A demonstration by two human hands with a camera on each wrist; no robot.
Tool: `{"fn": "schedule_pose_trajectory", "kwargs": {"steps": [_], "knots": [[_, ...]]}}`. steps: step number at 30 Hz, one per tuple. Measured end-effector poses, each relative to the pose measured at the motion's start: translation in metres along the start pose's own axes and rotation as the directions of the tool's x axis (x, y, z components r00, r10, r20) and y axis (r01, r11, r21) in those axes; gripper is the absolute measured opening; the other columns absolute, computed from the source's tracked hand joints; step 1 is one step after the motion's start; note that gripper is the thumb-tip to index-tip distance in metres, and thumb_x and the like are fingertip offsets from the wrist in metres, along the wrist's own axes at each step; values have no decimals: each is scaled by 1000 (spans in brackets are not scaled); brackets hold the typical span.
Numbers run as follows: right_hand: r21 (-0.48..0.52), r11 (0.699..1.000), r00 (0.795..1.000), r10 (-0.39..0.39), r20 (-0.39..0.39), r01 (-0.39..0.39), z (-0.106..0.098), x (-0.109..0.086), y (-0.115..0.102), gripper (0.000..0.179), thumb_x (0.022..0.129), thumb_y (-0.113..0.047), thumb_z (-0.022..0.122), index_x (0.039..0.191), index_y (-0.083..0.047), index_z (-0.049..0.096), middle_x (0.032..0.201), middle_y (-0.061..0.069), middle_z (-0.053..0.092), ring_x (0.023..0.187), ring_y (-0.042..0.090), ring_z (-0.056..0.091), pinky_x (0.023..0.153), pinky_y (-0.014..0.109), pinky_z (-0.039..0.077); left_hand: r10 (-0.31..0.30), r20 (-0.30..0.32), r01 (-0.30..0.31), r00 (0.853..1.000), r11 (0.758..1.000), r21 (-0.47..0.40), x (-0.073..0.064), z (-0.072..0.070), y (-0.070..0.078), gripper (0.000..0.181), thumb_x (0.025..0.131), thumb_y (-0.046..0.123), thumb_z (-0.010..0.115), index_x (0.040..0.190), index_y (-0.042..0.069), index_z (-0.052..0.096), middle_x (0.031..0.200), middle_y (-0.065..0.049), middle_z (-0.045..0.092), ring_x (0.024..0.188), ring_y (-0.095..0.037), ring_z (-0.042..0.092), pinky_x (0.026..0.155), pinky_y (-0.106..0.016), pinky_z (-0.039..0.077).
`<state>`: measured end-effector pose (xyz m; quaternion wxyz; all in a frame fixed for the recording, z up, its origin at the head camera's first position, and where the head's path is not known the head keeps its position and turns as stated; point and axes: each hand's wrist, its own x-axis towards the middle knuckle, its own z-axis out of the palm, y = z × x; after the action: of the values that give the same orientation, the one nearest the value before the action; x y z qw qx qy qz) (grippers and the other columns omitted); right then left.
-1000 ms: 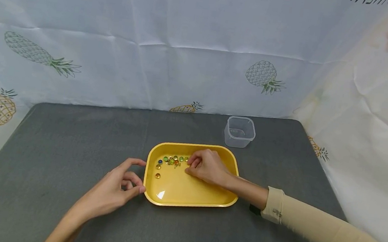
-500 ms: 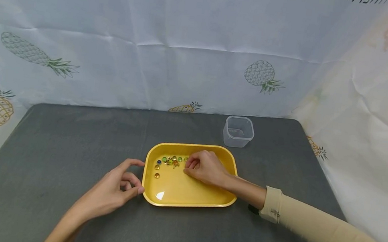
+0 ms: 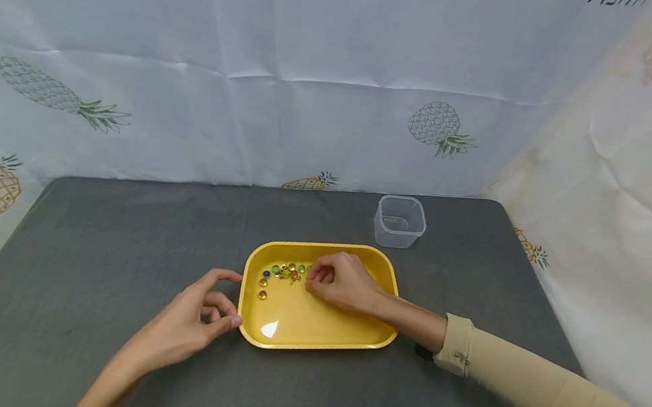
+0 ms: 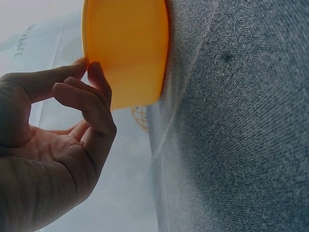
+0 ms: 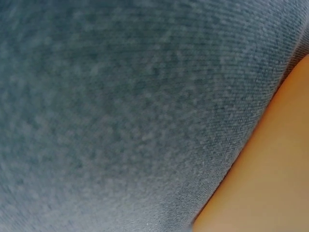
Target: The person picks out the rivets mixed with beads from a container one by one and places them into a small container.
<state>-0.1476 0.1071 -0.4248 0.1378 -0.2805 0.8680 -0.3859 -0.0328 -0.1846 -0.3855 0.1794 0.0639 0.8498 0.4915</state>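
Observation:
A yellow tray (image 3: pixel 310 329) lies on the table in the head view. My left hand (image 3: pixel 192 324) rests at its left end, thumb and index fingertip touching the rim. The left wrist view shows those fingertips against the tray's outer wall (image 4: pixel 133 46). My right hand (image 3: pixel 346 284) reaches into the tray with fingers curled and thumb and index fingertips together; I cannot tell whether something small is pinched there. Beside these fingertips runs a row of shiny rounded beads, including a green bead (image 3: pixel 302 269), a blue bead (image 3: pixel 266 273) and an amber bead (image 3: pixel 262 295). Small gold pieces (image 3: pixel 295 278) cluster among them.
A clear plastic container (image 3: pixel 399 223) stands behind the tray's right end on the grey table (image 3: pixel 132 241). White pineapple-print cloth (image 3: pixel 336 123) hangs behind and to the right. The right wrist view holds only grey cloth (image 5: pixel 120 121) and the tray's side (image 5: pixel 270 179).
My right hand has shifted slightly left toward the beads, covering more of the rightmost green one. The left hand keeps its place on the rim.

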Motion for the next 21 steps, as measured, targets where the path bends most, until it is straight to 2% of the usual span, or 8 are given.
{"fn": "schedule_pose_trajectory", "kwargs": {"steps": [13,21], "knots": [[67,998,1000,17,0,-17,-1,0,1,4,94,-15,83,93,-13,80,81,-2,74,69,6,65,70,19,55,-15,4,15,1000,1000,-11,0,1,0,63,101,15,77,153,6,42,97,-9,77,69,-17,66,67,-26,47],[97,995,1000,23,-7,-22,-5,-1,-2,4,93,-18,84,92,-15,80,81,-4,73,74,9,66,71,20,54,-19,7,19,1000,1000,-11,0,1,1,63,101,15,77,153,6,42,96,-5,76,69,-18,66,66,-26,47]]}}
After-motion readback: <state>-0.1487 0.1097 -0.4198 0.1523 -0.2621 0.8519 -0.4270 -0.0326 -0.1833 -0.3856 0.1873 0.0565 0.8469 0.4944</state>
